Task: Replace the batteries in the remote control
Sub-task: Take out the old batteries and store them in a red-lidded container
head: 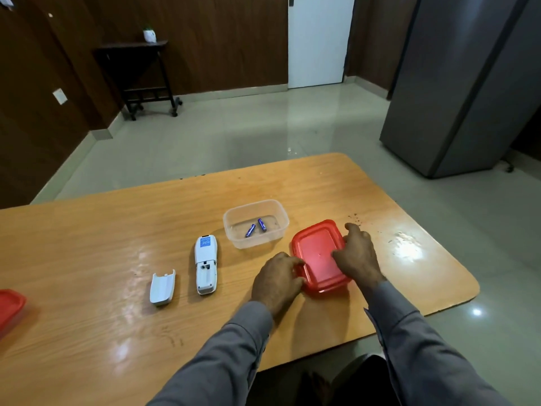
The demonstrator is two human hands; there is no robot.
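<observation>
A white remote control (pixel 205 263) lies face down on the wooden table (pixel 87 259), its battery bay uncovered and looking empty. Its white cover (pixel 162 288) rests to the left of it. Two blue batteries (pixel 255 227) lie in an open clear tub (pixel 255 222). Just right of the tub stands a box with a red lid (pixel 317 253). My left hand (pixel 276 281) grips the lid's near-left corner. My right hand (pixel 357 252) holds its right edge, fingers curled over the rim. What the box contains is hidden.
Another red lid (pixel 8 309) pokes in at the table's left edge. Dark crumbs (pixel 355 216) dot the table beyond my right hand. A grey refrigerator (pixel 456 83) stands at the far right, a dark side table (pixel 137 74) by the far wall.
</observation>
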